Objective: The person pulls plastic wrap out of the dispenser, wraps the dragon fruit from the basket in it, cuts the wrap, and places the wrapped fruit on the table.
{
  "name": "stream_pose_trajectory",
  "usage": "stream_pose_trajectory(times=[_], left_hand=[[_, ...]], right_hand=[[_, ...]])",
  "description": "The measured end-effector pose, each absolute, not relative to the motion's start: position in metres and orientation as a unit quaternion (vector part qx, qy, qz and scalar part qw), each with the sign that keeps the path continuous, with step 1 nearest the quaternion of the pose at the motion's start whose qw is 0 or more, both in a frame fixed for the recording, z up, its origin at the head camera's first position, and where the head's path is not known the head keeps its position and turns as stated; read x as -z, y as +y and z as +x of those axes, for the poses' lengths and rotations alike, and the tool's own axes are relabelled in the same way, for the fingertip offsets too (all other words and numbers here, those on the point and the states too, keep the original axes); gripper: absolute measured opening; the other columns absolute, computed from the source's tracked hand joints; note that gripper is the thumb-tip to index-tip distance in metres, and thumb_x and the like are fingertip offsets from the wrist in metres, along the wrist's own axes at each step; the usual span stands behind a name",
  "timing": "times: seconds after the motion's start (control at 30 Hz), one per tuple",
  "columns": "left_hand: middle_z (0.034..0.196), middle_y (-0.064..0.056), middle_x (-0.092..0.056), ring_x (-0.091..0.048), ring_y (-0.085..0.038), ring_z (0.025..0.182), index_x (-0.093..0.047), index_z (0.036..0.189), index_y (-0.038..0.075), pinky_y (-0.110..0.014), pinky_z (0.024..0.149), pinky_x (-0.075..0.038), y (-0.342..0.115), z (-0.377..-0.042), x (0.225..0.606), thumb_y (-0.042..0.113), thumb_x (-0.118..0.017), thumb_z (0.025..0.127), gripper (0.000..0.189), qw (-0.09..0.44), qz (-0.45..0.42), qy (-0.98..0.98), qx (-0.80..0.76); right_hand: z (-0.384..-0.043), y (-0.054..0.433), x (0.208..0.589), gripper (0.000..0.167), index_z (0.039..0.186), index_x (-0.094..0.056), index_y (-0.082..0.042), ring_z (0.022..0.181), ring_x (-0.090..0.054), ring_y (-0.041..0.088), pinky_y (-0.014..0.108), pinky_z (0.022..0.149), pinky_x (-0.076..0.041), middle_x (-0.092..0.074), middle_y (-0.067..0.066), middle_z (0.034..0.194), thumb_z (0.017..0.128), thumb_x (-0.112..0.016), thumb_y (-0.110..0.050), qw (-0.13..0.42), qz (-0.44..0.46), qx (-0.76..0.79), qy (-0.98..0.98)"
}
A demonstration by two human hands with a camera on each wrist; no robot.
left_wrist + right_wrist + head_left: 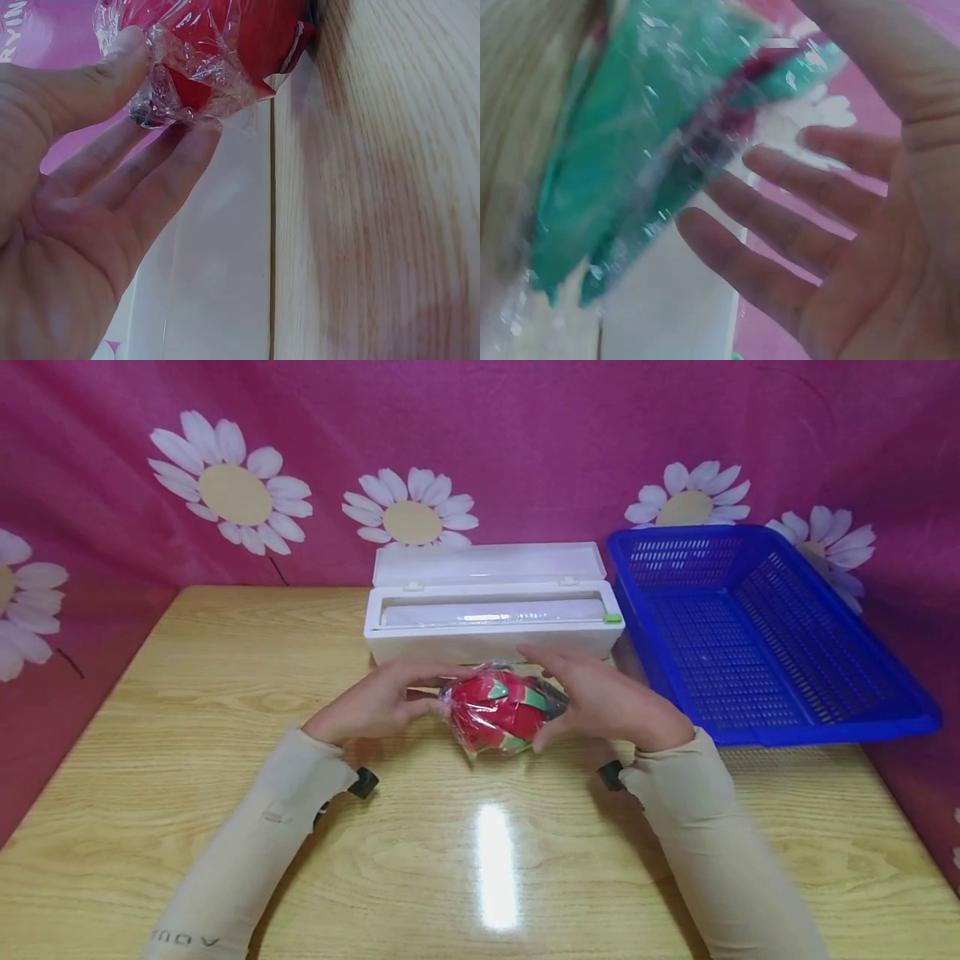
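Observation:
A red dragon fruit [497, 710] with green scales is wrapped in clear cling film, close over the table in front of the white box. My left hand [382, 700] pinches its left end, the thumb on one side and fingertips on the other, over crumpled film [199, 67]. At the fruit's other end, my right hand [611, 697] is spread around the green tips. In the right wrist view the fingers [780, 225] are fairly straight and apart, beside the film-covered green scales [630, 127].
Behind the fruit stands a white cling film box [442, 647], its clear lid [487, 564] raised and a roll [495, 612] inside. A green slider [612, 618] sits at its right end. To the right is a blue plastic basket [825, 731] on the wooden table [420, 860].

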State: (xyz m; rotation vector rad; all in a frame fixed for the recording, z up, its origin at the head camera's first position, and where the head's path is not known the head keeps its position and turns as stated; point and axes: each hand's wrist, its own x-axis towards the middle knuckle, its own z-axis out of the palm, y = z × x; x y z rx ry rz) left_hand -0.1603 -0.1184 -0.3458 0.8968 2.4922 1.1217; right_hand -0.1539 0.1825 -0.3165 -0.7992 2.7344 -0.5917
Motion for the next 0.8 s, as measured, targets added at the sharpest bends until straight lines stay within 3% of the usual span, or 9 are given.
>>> stream_pose_trajectory(times=[0.1,0.37,0.47,0.6,0.8], left_hand=[[0.152,0.003,-0.058,-0.059,-0.02,0.138,-0.055,0.15,0.031,-0.043,0.114,-0.052,-0.119,-0.16,0.346,0.017,-0.074,0.093,0.061,0.133,0.31,0.856,-0.392],[0.151,0.004,-0.056,-0.06,-0.021,0.135,-0.052,0.15,0.029,-0.043,0.11,-0.055,-0.118,-0.16,0.346,0.016,-0.073,0.095,0.06,0.152,0.312,0.841,-0.414],[0.156,0.007,-0.048,-0.051,-0.02,0.142,-0.044,0.154,0.033,-0.047,0.114,-0.051,-0.118,-0.161,0.346,0.02,-0.073,0.096,0.066,0.163,0.311,0.843,-0.406],[0.163,0.007,-0.037,-0.039,-0.019,0.15,-0.031,0.161,0.034,-0.05,0.116,-0.049,-0.113,-0.162,0.346,0.03,-0.08,0.089,0.087,0.184,0.31,0.838,-0.41],[0.156,0.004,-0.045,-0.047,-0.016,0.139,-0.036,0.16,0.029,-0.035,0.106,-0.057,-0.096,-0.167,0.347,0.042,-0.086,0.084,0.092,0.16,0.363,0.84,-0.371]], right_hand=[[-0.154,0.178,0.321,0.11,0.16,-0.039,-0.016,0.14,-0.054,0.036,0.054,0.114,-0.049,-0.054,0.014,0.155,0.068,-0.097,-0.033,0.108,-0.296,0.186,0.931],[-0.153,0.177,0.322,0.094,0.153,-0.052,-0.025,0.117,-0.067,0.025,0.046,0.103,-0.057,-0.068,0.002,0.14,0.069,-0.096,-0.028,0.082,-0.312,0.185,0.928],[-0.153,0.176,0.321,0.094,0.153,-0.052,-0.023,0.118,-0.068,0.025,0.046,0.104,-0.057,-0.068,0.002,0.14,0.07,-0.096,-0.027,0.076,-0.325,0.183,0.925],[-0.153,0.174,0.322,0.094,0.153,-0.052,-0.021,0.122,-0.068,0.024,0.045,0.106,-0.057,-0.065,0.003,0.145,0.07,-0.095,-0.027,0.07,-0.339,0.176,0.921],[-0.151,0.174,0.325,0.097,0.157,-0.046,-0.02,0.129,-0.066,0.022,0.043,0.109,-0.055,-0.061,0.002,0.15,0.073,-0.093,-0.03,0.072,-0.34,0.177,0.921]])
